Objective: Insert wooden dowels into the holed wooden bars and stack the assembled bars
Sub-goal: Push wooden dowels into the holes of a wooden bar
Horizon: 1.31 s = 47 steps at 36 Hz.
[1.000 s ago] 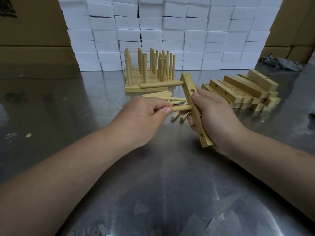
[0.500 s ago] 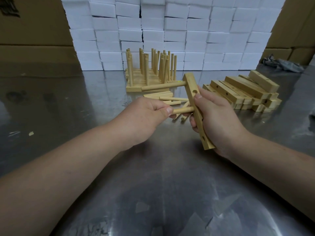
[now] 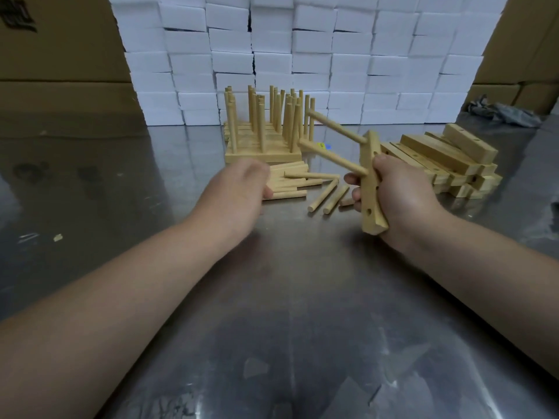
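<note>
Surface: stainless-steel tabletop [image 3: 287, 313], scuffed and reflective.
Room: a wall of white blocks [image 3: 302, 55] stands along the far edge, flanked by cardboard cartons [image 3: 60, 55]; a grey cloth [image 3: 502, 111] lies at the far right corner.
Right hand [image 3: 402, 198]: clasps a holed bar [image 3: 369, 160] above the tabletop's middle, right of centre.
Bar axis: near upright, top tipped slightly away.
Inserted dowels: two, an upper dowel [image 3: 335, 127] and a lower dowel [image 3: 329, 157], both pointing up and left, roughly parallel.
Open holes on the bar: three visible.
Left hand [image 3: 239, 192]: blurred over the loose dowels [image 3: 290, 182]; I cannot tell whether it grasps one.
Loose dowels: a small heap, number unclear, plus two lying apart to its right.
Assembled stack [image 3: 263, 146]: near the far edge, many upright dowels, too crowded to count.
Bare bars [image 3: 438, 155]: one pile towards the right edge, several bars.
</note>
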### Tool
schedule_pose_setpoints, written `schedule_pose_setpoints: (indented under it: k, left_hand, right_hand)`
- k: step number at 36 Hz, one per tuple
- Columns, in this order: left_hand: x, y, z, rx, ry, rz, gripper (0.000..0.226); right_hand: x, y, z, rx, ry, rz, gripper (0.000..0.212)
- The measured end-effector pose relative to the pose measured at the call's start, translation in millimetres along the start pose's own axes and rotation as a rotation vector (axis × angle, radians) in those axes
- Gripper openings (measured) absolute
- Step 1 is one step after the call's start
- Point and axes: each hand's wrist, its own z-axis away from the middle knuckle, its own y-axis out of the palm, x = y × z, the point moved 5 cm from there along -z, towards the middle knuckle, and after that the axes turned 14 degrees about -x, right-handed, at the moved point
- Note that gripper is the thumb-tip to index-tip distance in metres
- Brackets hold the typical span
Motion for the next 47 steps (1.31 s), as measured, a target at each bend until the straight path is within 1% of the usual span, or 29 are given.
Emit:
schedule_pose_setpoints:
  k: [1,2,4,5,6,8,9,12,15,18,21,23,25,26,28,29,31,33,37,40,42,47]
  left_hand:
    - [-1.3,5.2,3.4,0.059,0.090,-0.095,0.014]
    - [-3.9,11.7,8.4,0.130,0.194,-0.195,0.019]
    - [-7.3,27.9,20.3,0.307,0.401,-0.376,0.043]
    - [-7.1,35.1,25.3,0.389,0.471,-0.462,0.051]
    - [-5.7,40.3,28.7,0.457,0.511,-0.540,0.055]
    - [-2.3,44.6,31.2,0.530,0.520,-0.642,0.054]
    - [-2.5,44.4,30.5,0.521,0.522,-0.654,0.050]
    - [-7.4,39.3,27.4,0.420,0.553,-0.648,0.040]
    - [-9.9,33.4,22.5,0.299,0.534,-0.698,0.032]
    - [-12.3,23.5,15.9,0.123,0.476,-0.795,0.032]
    - [-11.7,15.7,11.8,0.045,0.447,-0.906,0.029]
    - [-11.0,13.8,11.2,0.037,0.435,-0.924,0.026]
    - [-10.2,15.1,12.1,0.061,0.416,-0.848,0.024]
    - [-9.4,17.3,12.9,0.093,0.408,-0.801,0.025]
    - [-8.4,22.0,14.7,0.174,0.410,-0.773,0.034]
    - [-7.9,23.0,15.1,0.202,0.412,-0.778,0.035]
    - [-7.7,23.8,15.1,0.234,0.427,-0.789,0.028]
    - [-8.1,21.1,15.0,0.224,0.436,-0.781,0.025]
    - [-13.0,11.8,14.7,0.133,0.444,-0.702,0.023]
    - [-16.7,7.3,16.0,0.080,0.439,-0.624,0.013]
    - [-19.4,7.4,19.0,0.082,0.450,-0.573,0.008]
    - [-24.3,11.4,26.5,0.150,0.482,-0.481,0.006]
  right_hand:
    - [-2.0,-1.9,-3.1,-0.022,0.048,-0.034,0.024]
    - [-4.4,-2.3,-5.1,-0.035,0.087,-0.059,0.024]
    - [-8.7,0.1,-6.7,-0.030,0.123,-0.078,0.021]
    - [-10.4,2.7,-6.6,-0.016,0.117,-0.066,0.019]
    - [-11.8,5.5,-6.1,0.000,0.103,-0.046,0.019]
    - [-13.5,9.7,-5.4,0.020,0.067,-0.013,0.022]
    - [-13.8,10.9,-5.3,0.025,0.055,-0.005,0.023]
    - [-14.6,10.8,-6.3,0.025,0.052,0.001,0.023]
    - [-15.0,9.9,-7.6,0.023,0.063,-0.002,0.022]
    - [-14.8,10.4,-7.7,0.034,0.080,-0.014,0.021]
    - [-15.0,9.9,-8.0,0.039,0.085,-0.017,0.021]
    - [-15.1,9.9,-8.0,0.038,0.078,-0.015,0.021]
    - [-15.1,10.4,-7.9,0.035,0.069,-0.011,0.021]
    - [-15.1,10.7,-7.9,0.034,0.065,-0.007,0.021]
    - [-14.7,10.6,-7.7,0.030,0.057,0.000,0.021]
    - [-14.7,10.3,-7.9,0.028,0.055,0.004,0.020]
    - [-14.5,9.6,-8.2,0.024,0.064,0.007,0.019]
    - [-14.8,8.4,-8.3,0.020,0.091,0.000,0.017]
    - [-13.8,6.5,-9.0,0.025,0.111,-0.021,0.020]
    - [-13.4,6.7,-8.9,0.019,0.110,-0.034,0.018]
    - [-12.8,7.0,-8.2,0.016,0.103,-0.047,0.018]
    - [-11.8,8.9,-6.9,0.074,0.058,-0.052,0.022]
